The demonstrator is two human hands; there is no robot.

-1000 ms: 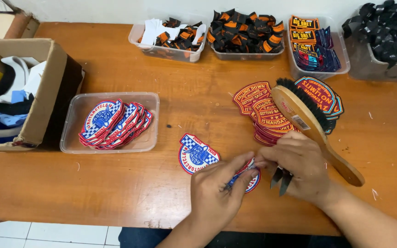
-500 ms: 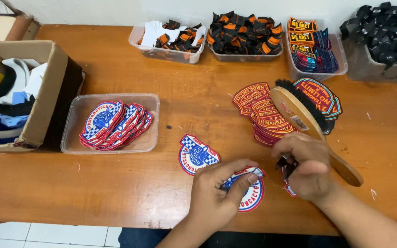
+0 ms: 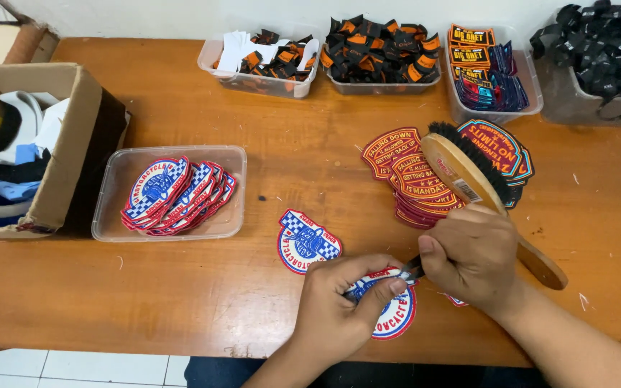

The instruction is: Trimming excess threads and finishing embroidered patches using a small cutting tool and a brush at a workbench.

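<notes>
The left hand (image 3: 339, 305) pinches a round patch (image 3: 389, 316) against the worktop (image 3: 203, 287), its grip clamped on the patch's upper edge. The right hand (image 3: 472, 259) has its grip closed on a small dark tool (image 3: 412, 270), probably snips, whose tip meets that same edge just beside the left thumb. The patch lies flat close to the near edge of the worktop, part hidden under both hands.

Just left of the grips and a little farther out lies a second patch (image 3: 305, 241), apart from the one in hand. Behind the right hand a wooden brush (image 3: 479, 187) rests tilted on a stack of red patches (image 3: 411, 176), its handle running past the right wrist toward the right edge. A darker stack (image 3: 501, 147) sits under the bristles. Open wood shows left of the hands, and more to the right past the brush handle.

Well to the left stand a clear tub (image 3: 109, 223) of patches and a cardboard box (image 3: 66, 151) of cloth. Along the far edge are three clear trays (image 3: 210, 61) of small labels and a bin (image 3: 562, 97) of black straps. The wood is orange-brown, scuffed, with small thread scraps. White floor tiles (image 3: 73, 366) show below the near edge.
</notes>
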